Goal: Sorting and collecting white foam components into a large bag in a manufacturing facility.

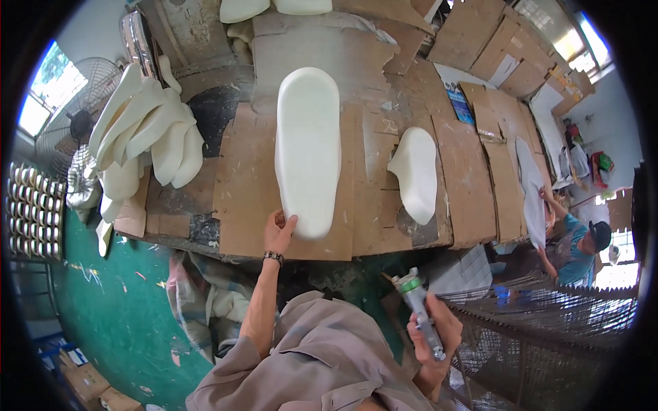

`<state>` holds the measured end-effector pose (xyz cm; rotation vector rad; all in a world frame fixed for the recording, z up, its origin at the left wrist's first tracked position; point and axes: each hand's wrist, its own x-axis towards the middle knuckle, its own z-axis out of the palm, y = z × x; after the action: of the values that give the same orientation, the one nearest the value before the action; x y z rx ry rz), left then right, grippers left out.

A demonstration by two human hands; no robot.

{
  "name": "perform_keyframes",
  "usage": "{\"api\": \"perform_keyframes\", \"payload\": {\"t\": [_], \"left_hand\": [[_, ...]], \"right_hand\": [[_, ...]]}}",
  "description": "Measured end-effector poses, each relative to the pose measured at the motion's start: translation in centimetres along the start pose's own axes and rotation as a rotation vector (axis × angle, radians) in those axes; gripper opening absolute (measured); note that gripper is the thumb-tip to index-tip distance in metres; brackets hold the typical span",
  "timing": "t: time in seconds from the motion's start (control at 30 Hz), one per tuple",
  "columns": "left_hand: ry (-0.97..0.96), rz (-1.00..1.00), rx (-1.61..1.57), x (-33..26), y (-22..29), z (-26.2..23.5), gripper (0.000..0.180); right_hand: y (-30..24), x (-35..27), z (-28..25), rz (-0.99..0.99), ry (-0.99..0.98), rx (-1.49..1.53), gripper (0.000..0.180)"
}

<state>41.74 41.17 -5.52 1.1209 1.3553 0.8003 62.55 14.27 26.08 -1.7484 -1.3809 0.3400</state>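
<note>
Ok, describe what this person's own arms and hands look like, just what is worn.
Both hands are bare, no gloves. The left hand has a dark beaded bracelet at the wrist, and the forearm is uncovered. The right hand has nothing worn on it that shows. A loose grey-beige shirt covers the shoulders.

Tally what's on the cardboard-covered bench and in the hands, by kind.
Long white foam pad, touched by the left hand: 1
Smaller white foam piece: 1
Heap of white foam pieces: 1
Spray gun in the right hand: 1
Total: 4
</note>
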Motion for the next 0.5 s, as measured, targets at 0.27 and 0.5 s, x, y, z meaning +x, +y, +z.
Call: {"api": "perform_keyframes", "payload": {"t": [0.27, 0.5], "left_hand": [[-0.134, -0.219, -0.215, -4.2, -1.7, -0.4, 0.062], [-0.079, -0.267, -0.430, -4.0, -2.6, 0.8, 0.060]], "right_hand": [[0.5, -3.9, -1.9, 0.072, 0.087, 0.045, 0.047], [1.7, -6.4, -3.6, -0.010, -0.061, 0.091, 0.053]]}}
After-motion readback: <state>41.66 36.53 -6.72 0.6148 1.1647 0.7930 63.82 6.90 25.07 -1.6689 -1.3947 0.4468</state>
